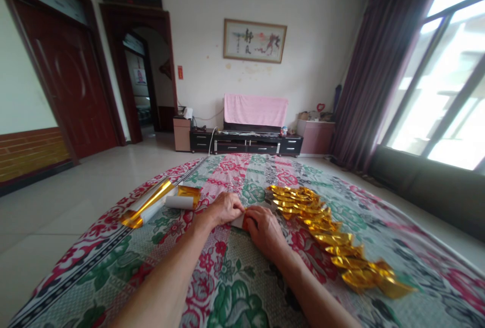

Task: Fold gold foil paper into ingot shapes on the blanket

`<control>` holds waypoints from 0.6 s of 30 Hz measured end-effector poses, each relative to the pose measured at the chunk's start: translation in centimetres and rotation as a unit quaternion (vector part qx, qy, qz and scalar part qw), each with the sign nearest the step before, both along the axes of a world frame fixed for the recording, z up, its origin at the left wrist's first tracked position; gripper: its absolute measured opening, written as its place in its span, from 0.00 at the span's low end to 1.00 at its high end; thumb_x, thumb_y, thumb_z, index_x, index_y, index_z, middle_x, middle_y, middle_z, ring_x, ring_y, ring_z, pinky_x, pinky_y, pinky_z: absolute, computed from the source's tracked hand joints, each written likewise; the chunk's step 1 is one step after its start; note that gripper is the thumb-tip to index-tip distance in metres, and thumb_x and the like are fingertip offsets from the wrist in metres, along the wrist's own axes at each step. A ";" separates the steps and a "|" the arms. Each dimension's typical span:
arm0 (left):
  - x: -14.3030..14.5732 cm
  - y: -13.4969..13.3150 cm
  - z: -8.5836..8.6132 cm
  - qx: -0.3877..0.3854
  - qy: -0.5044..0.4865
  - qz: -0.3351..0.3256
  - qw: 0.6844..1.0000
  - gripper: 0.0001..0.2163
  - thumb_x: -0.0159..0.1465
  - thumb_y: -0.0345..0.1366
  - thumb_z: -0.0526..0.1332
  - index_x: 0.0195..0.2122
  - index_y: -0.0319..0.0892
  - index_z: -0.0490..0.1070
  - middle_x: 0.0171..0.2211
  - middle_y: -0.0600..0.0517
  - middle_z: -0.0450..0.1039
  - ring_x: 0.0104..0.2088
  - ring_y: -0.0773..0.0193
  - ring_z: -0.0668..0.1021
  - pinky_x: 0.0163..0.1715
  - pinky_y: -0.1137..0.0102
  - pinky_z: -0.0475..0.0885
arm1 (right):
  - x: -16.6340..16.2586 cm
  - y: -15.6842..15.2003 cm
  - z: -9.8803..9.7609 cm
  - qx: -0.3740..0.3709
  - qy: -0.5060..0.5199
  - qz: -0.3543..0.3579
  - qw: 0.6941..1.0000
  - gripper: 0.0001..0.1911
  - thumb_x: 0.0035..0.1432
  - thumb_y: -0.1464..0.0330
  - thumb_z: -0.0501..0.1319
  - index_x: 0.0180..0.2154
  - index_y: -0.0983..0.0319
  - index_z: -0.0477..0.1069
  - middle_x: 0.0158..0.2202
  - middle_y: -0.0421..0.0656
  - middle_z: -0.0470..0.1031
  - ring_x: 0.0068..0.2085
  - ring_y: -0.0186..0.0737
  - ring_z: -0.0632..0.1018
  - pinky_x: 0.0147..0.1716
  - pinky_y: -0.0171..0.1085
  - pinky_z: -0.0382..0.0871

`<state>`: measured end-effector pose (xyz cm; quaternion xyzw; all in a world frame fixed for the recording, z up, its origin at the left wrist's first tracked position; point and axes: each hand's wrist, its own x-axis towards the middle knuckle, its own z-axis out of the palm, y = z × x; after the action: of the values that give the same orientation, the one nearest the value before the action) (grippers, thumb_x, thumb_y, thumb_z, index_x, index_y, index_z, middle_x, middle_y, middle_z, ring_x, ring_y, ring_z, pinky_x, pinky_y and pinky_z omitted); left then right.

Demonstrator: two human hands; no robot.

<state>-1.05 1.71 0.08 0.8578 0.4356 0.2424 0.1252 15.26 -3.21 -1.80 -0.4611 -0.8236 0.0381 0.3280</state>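
Note:
My left hand (224, 208) and my right hand (265, 229) meet at the middle of a flowered cloth (235, 277), fingers curled and pressed down on a small piece of gold-and-white foil paper (241, 221). Most of that paper is hidden under the fingers. To the right runs a long row of several folded gold paper pieces (326, 234), from near my right hand toward the front right. To the left lie rolled sheets of gold foil paper (159, 201), white on the back.
The flowered cloth covers a round surface with tiled floor (76, 196) beyond its left edge. A dark sofa back (428, 186) stands at the right under the window. A low TV cabinet (246, 143) with a pink cloth lines the far wall.

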 end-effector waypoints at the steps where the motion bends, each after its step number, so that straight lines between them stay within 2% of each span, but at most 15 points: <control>1: 0.0 0.0 0.0 0.000 -0.002 -0.001 1.000 0.11 0.51 0.29 0.56 0.29 0.44 0.78 0.26 0.53 0.73 0.28 0.69 0.72 0.28 0.77 0.64 | 0.0 0.0 -0.1 0.001 0.001 -0.001 1.000 0.13 0.55 0.74 0.49 0.32 0.61 0.72 0.39 0.42 0.73 0.41 0.35 0.71 0.45 0.33 0.58; 18: -0.2 0.0 0.2 -0.006 0.018 -0.031 0.999 0.14 0.50 0.27 0.54 0.32 0.45 0.78 0.26 0.53 0.73 0.29 0.68 0.71 0.30 0.77 0.64 | 0.0 -0.1 0.0 -0.002 -0.007 -0.015 1.000 0.13 0.56 0.73 0.50 0.33 0.61 0.73 0.40 0.42 0.73 0.41 0.35 0.71 0.45 0.33 0.58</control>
<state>-1.23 1.73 0.27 0.8746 0.4123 0.2198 0.1298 15.23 -3.31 -1.82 -0.4744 -0.8188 0.0318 0.3217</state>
